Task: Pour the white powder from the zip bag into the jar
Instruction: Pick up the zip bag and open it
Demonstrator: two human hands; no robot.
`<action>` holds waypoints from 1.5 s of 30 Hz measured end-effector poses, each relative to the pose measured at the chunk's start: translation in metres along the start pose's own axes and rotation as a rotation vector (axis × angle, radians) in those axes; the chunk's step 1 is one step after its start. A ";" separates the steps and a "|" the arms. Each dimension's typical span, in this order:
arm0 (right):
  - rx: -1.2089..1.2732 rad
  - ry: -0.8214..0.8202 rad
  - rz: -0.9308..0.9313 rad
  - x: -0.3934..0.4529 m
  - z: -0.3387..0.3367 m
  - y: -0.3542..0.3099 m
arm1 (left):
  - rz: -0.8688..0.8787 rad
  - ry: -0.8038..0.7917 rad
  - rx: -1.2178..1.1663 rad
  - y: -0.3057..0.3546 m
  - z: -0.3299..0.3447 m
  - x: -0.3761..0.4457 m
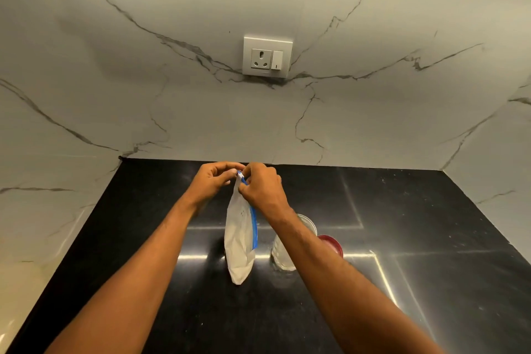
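Note:
A zip bag with white powder and a blue zip strip hangs above the black counter, held up by its top corner. My left hand pinches that corner from the left. My right hand pinches the blue strip just beside it. A clear glass jar stands on the counter to the right of the bag, mostly hidden behind my right forearm. Its open rim shows past the arm.
A red lid lies on the counter just right of the jar. Marble walls close in the counter at the back and both sides. A socket and switch plate sits on the back wall.

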State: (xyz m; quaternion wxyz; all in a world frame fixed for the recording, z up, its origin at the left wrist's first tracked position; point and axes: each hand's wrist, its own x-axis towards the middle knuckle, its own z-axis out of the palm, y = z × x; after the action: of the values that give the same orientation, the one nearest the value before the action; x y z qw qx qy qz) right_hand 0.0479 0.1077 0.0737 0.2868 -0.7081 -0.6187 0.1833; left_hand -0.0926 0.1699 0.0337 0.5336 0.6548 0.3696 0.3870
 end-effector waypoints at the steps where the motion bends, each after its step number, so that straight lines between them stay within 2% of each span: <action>1: 0.010 0.002 -0.007 0.000 -0.001 0.001 | 0.000 -0.014 -0.009 0.000 0.000 0.000; 4: 0.038 -0.004 -0.029 0.001 -0.006 -0.002 | 0.020 -0.032 -0.041 0.002 -0.004 -0.003; 10: 0.070 -0.032 -0.121 0.002 -0.027 -0.018 | 0.059 0.057 -0.155 0.016 -0.020 -0.008; 20: 0.193 0.030 -0.375 0.009 -0.076 -0.048 | 0.262 0.114 -0.195 0.090 -0.026 -0.011; 25: 0.202 0.033 -0.461 0.009 -0.091 -0.056 | 0.313 0.150 -0.184 0.106 -0.021 -0.015; 34: 0.182 0.054 -0.422 -0.002 -0.101 -0.052 | 0.350 0.291 -0.129 0.114 -0.010 -0.027; 40: 0.170 0.008 -0.388 -0.014 -0.115 -0.031 | 0.348 0.391 -0.134 0.124 -0.023 -0.036; 45: 0.130 0.031 -0.351 -0.025 -0.126 -0.007 | 0.355 0.454 -0.141 0.127 -0.040 -0.039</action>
State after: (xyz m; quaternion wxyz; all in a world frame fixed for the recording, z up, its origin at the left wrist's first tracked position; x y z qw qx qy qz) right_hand 0.1161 0.0606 0.1728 0.3691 -0.5721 -0.7150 0.1589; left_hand -0.1360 0.1316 0.1595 0.4055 0.5671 0.3315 0.6357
